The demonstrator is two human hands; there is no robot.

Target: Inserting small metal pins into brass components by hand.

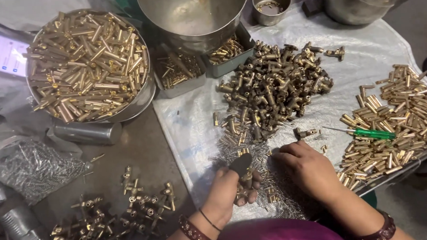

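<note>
Between brass fittings heap [274,81] and hands, green screwdriver [363,132], tube pile [400,121]

A lit phone screen [2,52] lies at ten o'clock, rectangular, pale white with faint pink and blue marks. At eight o'clock a clear plastic bag [35,168] holds small grey metal springs.

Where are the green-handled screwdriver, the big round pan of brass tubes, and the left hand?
green-handled screwdriver [375,133], head view, on its green handle.
big round pan of brass tubes [149,91], head view, on its right rim.
left hand [231,191], head view, on its back.
</note>
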